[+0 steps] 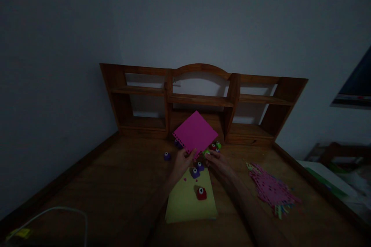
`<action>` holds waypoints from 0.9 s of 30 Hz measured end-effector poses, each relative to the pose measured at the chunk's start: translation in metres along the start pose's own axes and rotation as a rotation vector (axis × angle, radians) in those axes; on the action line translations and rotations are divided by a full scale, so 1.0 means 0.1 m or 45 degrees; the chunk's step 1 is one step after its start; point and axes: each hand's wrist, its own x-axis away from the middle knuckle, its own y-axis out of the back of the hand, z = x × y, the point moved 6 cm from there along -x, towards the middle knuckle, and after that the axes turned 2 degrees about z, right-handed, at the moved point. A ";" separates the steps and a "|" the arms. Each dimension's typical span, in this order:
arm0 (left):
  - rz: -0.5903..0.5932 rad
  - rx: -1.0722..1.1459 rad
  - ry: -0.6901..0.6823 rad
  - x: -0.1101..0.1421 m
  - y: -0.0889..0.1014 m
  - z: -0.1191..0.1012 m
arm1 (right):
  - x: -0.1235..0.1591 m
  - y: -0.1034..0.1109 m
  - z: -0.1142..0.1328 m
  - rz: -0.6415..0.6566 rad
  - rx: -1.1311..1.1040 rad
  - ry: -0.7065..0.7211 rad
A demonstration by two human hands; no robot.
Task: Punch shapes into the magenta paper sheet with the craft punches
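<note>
A pink sheet of paper (197, 133) is held up at a tilt, one corner pointing away from me. Small punched holes run along its lower-left edge. My left hand (183, 162) pinches the sheet near its lowest corner. In the fingers of my right hand (218, 163) is a green craft punch (206, 153), close to the sheet's lower-right edge; whether the paper sits in its slot I cannot tell. Below the hands, two purple punches (195, 172) and a red punch (201, 193) rest on or by a stack of yellow paper (189, 206), with a few tiny pink cut-outs.
Another purple punch (167, 156) stands to the left, and several punches (216, 146) cluster behind my right hand. A heap of pink punched strips (272, 189) lies on the right. Behind is a wooden shelf unit (199, 100). A white cable (66, 209) curves at the lower left.
</note>
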 end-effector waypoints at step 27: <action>0.115 -0.274 -0.092 0.04 -0.04 -0.03 | 0.07 -0.16 0.15 0.026 -0.029 0.022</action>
